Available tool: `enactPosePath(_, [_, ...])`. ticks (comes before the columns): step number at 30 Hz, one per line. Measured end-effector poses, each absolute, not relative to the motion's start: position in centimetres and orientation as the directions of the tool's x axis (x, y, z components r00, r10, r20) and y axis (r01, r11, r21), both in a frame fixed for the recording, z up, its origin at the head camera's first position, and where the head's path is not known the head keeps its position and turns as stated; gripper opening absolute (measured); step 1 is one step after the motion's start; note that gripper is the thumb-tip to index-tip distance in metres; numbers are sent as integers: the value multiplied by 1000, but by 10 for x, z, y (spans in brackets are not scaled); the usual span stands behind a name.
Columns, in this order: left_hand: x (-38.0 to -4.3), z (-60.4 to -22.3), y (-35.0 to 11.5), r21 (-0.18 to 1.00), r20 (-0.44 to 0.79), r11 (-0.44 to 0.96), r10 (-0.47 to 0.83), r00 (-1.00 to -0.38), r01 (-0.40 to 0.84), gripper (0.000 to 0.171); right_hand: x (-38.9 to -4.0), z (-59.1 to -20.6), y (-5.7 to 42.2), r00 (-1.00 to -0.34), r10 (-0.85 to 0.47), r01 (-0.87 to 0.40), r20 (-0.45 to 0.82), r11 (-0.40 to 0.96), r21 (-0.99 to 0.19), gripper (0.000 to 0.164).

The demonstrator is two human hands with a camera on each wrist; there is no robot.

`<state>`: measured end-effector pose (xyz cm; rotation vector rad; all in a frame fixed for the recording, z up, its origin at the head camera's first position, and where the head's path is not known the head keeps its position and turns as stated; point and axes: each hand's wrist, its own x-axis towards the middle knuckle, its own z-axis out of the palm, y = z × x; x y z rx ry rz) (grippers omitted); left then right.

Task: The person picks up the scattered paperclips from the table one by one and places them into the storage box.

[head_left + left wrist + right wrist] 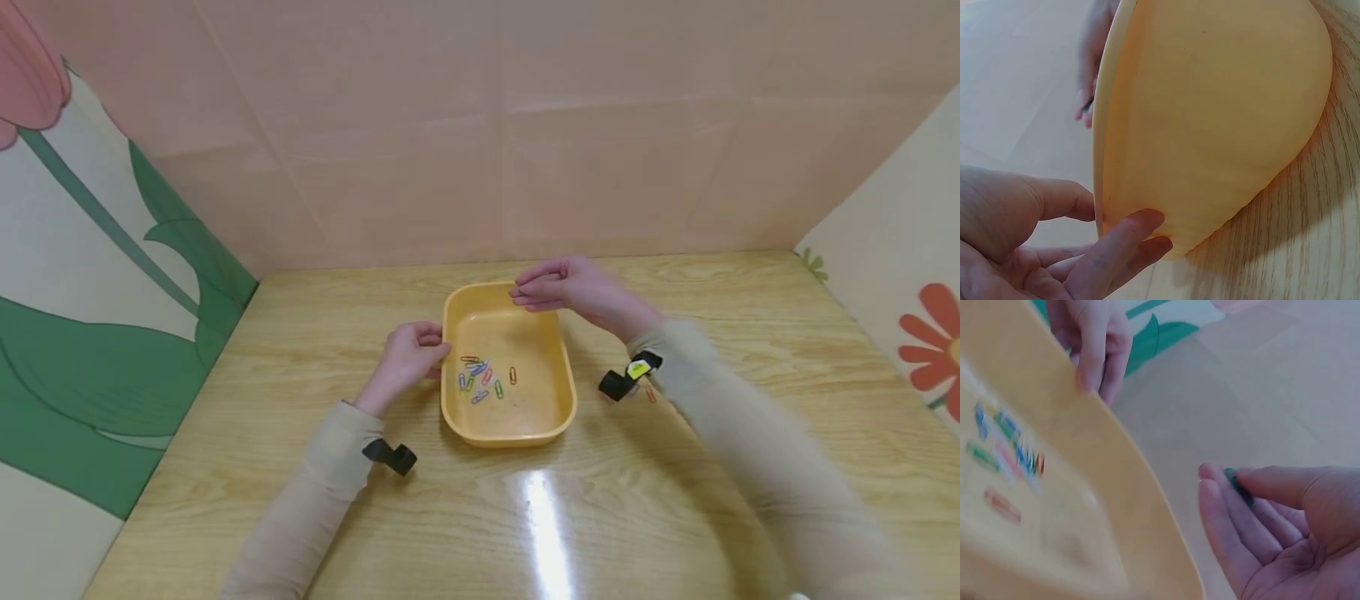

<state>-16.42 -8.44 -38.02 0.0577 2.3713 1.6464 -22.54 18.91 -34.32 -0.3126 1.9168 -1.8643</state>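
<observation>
A yellow plastic tray [543, 400] stands on the table, with several coloured paper clips [498, 389] lying mostly in its left half. My left hand [405, 358] holds the tray's left rim, thumb on the rim and fingers against the outer wall [1229, 112]. Over the tray's far right corner, my right hand [577, 292] pinches a small green paper clip [1239, 489] between thumb and fingertips. The fingers hide part of this clip. The right hand appears raised above the rim.
A few more paper clips [650, 393] lie on the wooden table [480, 517] to the right of the tray, partly hidden by the right wrist's black camera [617, 385]. A pink wall [390, 167] rises behind the table, with painted panels at both sides.
</observation>
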Motion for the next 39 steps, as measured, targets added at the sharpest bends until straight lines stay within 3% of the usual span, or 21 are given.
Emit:
enactPosePath(8, [-164, -383, -86, 927, -177, 360, 184, -967, -101, 34, -224, -347, 152, -826, -510, 176, -239, 169, -970, 42])
enactPosePath(23, [-161, -379, -85, 929, -182, 355, 190, -965, -106, 34, -215, -354, 129, -780, -515, 147, -355, 400, -905, 30])
enactPosePath(34, [-161, -380, -84, 928, -191, 353, 181, -965, -118, 35, -216, -353, 133, -761, -546, 125, -351, 408, -904, 35])
enactPosePath(39, [-160, -379, -85, 933, -173, 346, 186, -967, -100, 34, -214, -343, 142, -738, -597, 102, -315, 363, -926, 30])
